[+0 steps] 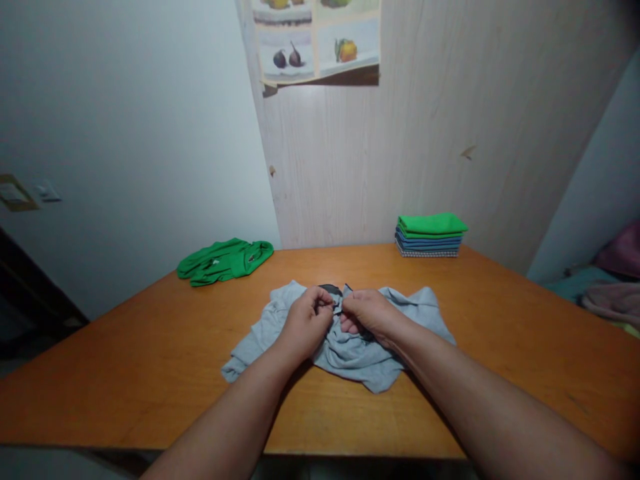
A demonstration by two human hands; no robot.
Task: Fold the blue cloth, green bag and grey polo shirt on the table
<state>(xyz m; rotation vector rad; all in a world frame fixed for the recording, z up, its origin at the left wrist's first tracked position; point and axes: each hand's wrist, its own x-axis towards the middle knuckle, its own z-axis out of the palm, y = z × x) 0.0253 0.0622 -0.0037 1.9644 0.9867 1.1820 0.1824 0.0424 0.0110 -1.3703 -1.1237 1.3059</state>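
The left hand (309, 319) and right hand (369, 312) are pinching the grey garment (357, 360) between bent fingers. The garment is lying rumpled on the wooden table (150, 373).

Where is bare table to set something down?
The tabletop is free between the green garment and folded stack, and beside the gray garment. The middle is crowded with it, the left hand and right hand.

dim, uneven light; mild blur; edges stretched (upper right corner darkened)
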